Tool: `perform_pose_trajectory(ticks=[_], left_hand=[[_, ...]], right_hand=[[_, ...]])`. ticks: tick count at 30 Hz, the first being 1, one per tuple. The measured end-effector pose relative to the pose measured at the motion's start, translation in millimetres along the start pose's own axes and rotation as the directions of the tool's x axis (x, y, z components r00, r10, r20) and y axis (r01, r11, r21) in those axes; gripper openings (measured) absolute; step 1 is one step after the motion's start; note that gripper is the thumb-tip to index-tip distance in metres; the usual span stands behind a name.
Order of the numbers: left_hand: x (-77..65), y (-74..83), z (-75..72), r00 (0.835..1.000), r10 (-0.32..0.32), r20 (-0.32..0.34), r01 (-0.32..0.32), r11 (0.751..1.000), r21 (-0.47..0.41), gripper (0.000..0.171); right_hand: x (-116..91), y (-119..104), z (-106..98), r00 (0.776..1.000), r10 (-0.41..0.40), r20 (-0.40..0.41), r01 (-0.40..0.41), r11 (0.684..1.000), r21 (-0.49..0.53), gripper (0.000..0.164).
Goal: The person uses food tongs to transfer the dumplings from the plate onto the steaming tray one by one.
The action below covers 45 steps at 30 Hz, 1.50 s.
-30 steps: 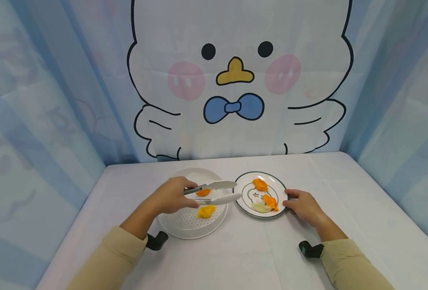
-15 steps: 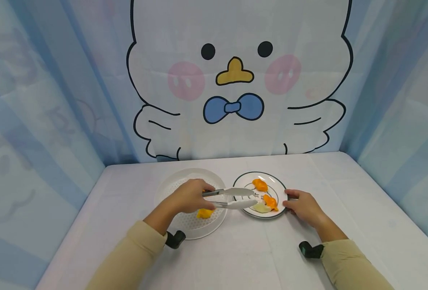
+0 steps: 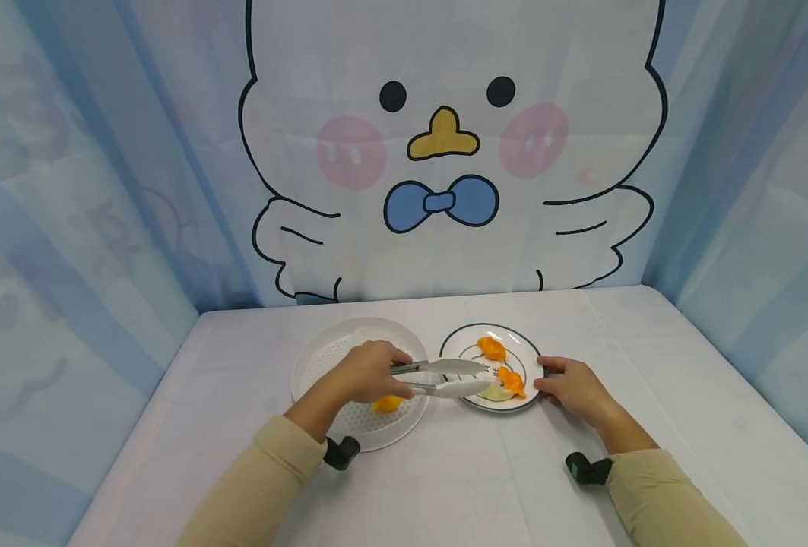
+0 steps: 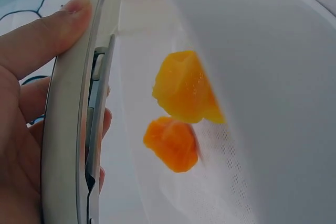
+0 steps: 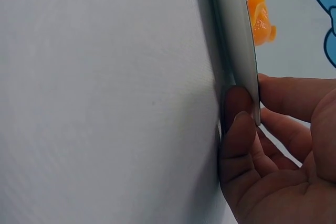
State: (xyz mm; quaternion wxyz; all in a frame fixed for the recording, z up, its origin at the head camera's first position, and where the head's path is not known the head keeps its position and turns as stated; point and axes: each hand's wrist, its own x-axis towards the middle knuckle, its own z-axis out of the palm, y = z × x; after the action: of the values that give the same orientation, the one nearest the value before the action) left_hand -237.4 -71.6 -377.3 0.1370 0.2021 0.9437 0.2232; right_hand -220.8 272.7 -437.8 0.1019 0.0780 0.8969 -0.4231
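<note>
My left hand (image 3: 371, 372) grips metal tongs (image 3: 460, 366) with pale, broad tips. Those tips stand spread over the left side of a dark-rimmed white plate (image 3: 460, 348), close to a pale lump (image 3: 495, 392). Two orange dumpling-like pieces (image 3: 491, 348) also lie on the plate. At its right rim, my right hand (image 3: 573, 389) pinches the edge between thumb and fingers. Beneath the left hand is a round white perforated basket (image 3: 311, 361). It holds a yellow piece (image 4: 181, 87) and an orange piece (image 4: 173, 144), the latter hidden by the hand in the head view.
A white cloth covers the table (image 3: 472, 486). Behind it hangs a curtain (image 3: 445, 251) with a cartoon face, and blue-white curtains close off both sides. The basket and plate stand side by side near the back edge.
My left hand has moved right with the tongs, from over the basket until their tips overlap the plate. The right hand and the plate have stayed in place.
</note>
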Motion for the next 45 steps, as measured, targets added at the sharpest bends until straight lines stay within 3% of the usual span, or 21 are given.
perform_pose_trajectory(ticks=[10, 26, 45], left_hand=[[3.5, 7.7, 3.2, 0.999, -0.035, 0.008, 0.035, 0.999, 0.013, 0.051], [7.2, 13.5, 5.9, 1.0, -0.007, 0.01, 0.006, 0.999, 0.041, 0.042], [-2.3, 1.4, -5.7, 0.999, 0.032, 0.005, -0.032, 0.999, -0.026, 0.039]], right_hand=[[-1, -3, -2, 1.0, 0.005, 0.006, -0.005, 1.0, -0.001, 0.062], [-1, -3, -1, 1.0, 0.018, 0.004, -0.018, 1.0, -0.005, 0.061], [1, -1, 1, 1.0, 0.017, 0.003, -0.017, 1.0, -0.009, 0.06]])
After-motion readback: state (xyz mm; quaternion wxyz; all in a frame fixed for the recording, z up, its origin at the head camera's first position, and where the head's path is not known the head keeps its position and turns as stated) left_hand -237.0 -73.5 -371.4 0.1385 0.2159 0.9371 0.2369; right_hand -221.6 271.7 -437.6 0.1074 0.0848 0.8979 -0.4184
